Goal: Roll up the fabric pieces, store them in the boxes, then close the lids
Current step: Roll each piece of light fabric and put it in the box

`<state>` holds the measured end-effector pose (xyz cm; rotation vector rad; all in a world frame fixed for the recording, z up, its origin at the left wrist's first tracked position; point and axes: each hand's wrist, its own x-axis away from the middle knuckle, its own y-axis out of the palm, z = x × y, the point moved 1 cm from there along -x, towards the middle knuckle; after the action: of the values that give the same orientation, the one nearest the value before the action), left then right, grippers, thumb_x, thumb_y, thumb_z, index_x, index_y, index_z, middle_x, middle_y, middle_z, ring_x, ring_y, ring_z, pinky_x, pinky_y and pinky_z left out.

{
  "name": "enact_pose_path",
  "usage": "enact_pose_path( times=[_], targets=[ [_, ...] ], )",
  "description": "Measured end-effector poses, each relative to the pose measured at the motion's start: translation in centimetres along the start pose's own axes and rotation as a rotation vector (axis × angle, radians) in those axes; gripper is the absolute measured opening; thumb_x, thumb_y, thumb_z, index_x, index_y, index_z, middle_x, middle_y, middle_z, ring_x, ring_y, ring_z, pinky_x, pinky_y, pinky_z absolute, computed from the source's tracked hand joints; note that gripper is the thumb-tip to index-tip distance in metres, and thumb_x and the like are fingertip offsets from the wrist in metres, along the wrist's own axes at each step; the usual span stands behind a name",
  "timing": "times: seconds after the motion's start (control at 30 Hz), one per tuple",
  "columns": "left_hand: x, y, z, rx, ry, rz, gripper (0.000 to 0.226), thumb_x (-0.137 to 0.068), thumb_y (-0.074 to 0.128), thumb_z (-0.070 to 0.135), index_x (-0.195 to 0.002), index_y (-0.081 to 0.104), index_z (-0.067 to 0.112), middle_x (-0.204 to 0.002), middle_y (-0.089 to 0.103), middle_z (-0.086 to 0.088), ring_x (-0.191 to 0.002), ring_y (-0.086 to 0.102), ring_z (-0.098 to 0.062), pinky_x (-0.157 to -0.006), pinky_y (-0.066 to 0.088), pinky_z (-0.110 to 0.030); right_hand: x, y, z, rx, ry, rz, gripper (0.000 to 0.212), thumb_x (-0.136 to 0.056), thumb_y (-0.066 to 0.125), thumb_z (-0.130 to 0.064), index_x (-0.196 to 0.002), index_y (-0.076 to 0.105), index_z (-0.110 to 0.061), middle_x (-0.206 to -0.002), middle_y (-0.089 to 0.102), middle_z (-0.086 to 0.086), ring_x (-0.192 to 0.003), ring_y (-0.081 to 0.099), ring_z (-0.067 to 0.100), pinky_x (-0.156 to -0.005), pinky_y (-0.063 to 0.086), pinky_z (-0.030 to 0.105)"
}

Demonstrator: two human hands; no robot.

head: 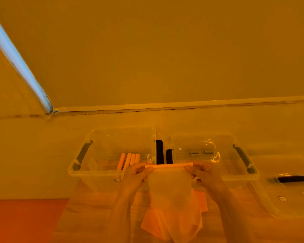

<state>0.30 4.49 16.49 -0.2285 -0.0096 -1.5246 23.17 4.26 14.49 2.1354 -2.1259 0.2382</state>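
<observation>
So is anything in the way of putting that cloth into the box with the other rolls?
Nothing visible blocks it. Both hands, left and right, hold the half-rolled fabric just in front of the left box, which has no lid on. The four finished rolls leave free room beside them.

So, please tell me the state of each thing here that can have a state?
Left box: open, four fabric rolls lying inside.
Right box: open, no fabric rolls seen inside.
Lid: off, lying right of the right box.
Fabric piece: partly rolled at its top edge, the rest hanging.
Fabric stack: unrolled, on the table.
Left hand: pinches the roll's left end.
Right hand: pinches its right end.
</observation>
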Motion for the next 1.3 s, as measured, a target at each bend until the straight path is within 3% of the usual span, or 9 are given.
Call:
enact_pose_path(
  times=[0.07,0.3,0.47,0.67,0.87,0.97,1.03,1.13,1.3],
  targets=[
    [0.1,0.0,0.1,-0.001,-0.002,-0.005,0.011,-0.091,0.061,0.011,-0.094,0.067,0.02,-0.058,0.054,0.04,-0.059,0.047,-0.008,-0.052,0.039,-0.018,0.1,-0.1,0.0,-0.006,0.003,-0.001,0.011,-0.091,0.061,-0.014,-0.088,0.071,-0.009,-0.061,0.056,0.0,-0.049,0.045,0.004,-0.044,0.031,0.014],
    [-0.2,-0.1,-0.4,0.045,-0.039,-0.01,0.015,-0.09,0.062,0.012,-0.103,0.071,0.012,-0.061,0.06,0.013,-0.047,0.045,-0.006,-0.045,0.035,-0.018,0.0,0.5,0.0,-0.057,0.052,-0.004,0.009,-0.092,0.059,-0.015,-0.091,0.066,-0.009,-0.068,0.06,0.004,-0.055,0.051,0.008,-0.046,0.036,0.014],
    [-0.3,-0.2,-0.5,0.139,-0.03,-0.025,0.019,-0.091,0.057,0.002,-0.099,0.07,0.013,-0.049,0.053,0.037,-0.054,0.041,-0.011,-0.054,0.031,-0.024,-0.3,1.0,0.2,-0.152,0.066,0.004,0.014,-0.093,0.056,-0.008,-0.1,0.068,-0.011,-0.07,0.062,0.006,-0.057,0.054,0.011,-0.042,0.035,0.015],
    [-0.7,-0.5,-1.3,0.234,-0.077,-0.063,0.018,-0.091,0.059,0.01,-0.098,0.075,0.013,-0.057,0.049,0.0,-0.048,0.037,-0.006,-0.043,0.025,-0.017,-0.5,1.2,0.1,-0.188,0.052,-0.013,0.016,-0.088,0.062,-0.02,-0.096,0.069,-0.009,-0.069,0.057,0.006,-0.057,0.047,0.012,-0.04,0.029,0.016],
    [-0.8,-0.4,-1.0,0.075,-0.046,-0.045,0.021,-0.088,0.065,0.011,-0.103,0.069,0.025,-0.068,0.062,0.028,-0.057,0.055,0.0,-0.05,0.041,-0.016,-0.7,0.8,0.3,-0.055,0.079,0.006,0.019,-0.089,0.063,-0.018,-0.106,0.067,-0.024,-0.089,0.065,0.014,-0.079,0.057,0.023,-0.071,0.046,0.032],
    [-1.0,-0.5,-1.2,0.042,-0.075,-0.038,0.015,-0.086,0.066,0.011,-0.098,0.071,0.018,-0.07,0.067,0.005,-0.044,0.05,0.002,-0.041,0.036,-0.013,-0.6,0.4,0.3,0.006,0.061,-0.017,0.015,-0.09,0.062,-0.015,-0.099,0.07,-0.024,-0.076,0.062,0.006,-0.069,0.053,0.016,-0.061,0.041,0.024],
    [-1.1,-0.5,-1.3,0.023,-0.076,-0.033,0.011,-0.087,0.065,0.012,-0.089,0.072,0.02,-0.064,0.063,0.005,-0.043,0.046,0.001,-0.041,0.034,-0.014,-0.5,0.3,0.2,0.039,0.028,-0.012,0.013,-0.09,0.062,-0.014,-0.093,0.071,-0.022,-0.071,0.061,0.001,-0.066,0.052,0.014,-0.056,0.039,0.02],
    [-1.1,-0.4,-1.3,0.008,-0.06,-0.031,0.01,-0.091,0.061,0.013,-0.092,0.069,0.019,-0.058,0.06,0.019,-0.047,0.044,-0.004,-0.045,0.034,-0.019,-0.4,0.5,-0.2,0.063,-0.005,-0.015,0.011,-0.09,0.063,-0.014,-0.091,0.07,-0.021,-0.088,0.068,-0.001,-0.081,0.062,0.011,-0.061,0.044,0.015],
    [-1.4,-0.4,-1.7,-0.01,-0.057,-0.061,0.01,-0.094,0.056,0.019,-0.1,0.064,0.019,-0.055,0.052,0.002,-0.041,0.041,-0.005,-0.041,0.029,-0.019,-0.5,0.6,-0.2,0.104,-0.04,-0.024,0.01,-0.09,0.062,-0.015,-0.09,0.069,-0.022,-0.095,0.068,0.002,-0.089,0.063,0.012,-0.061,0.049,0.015]
  ],
)
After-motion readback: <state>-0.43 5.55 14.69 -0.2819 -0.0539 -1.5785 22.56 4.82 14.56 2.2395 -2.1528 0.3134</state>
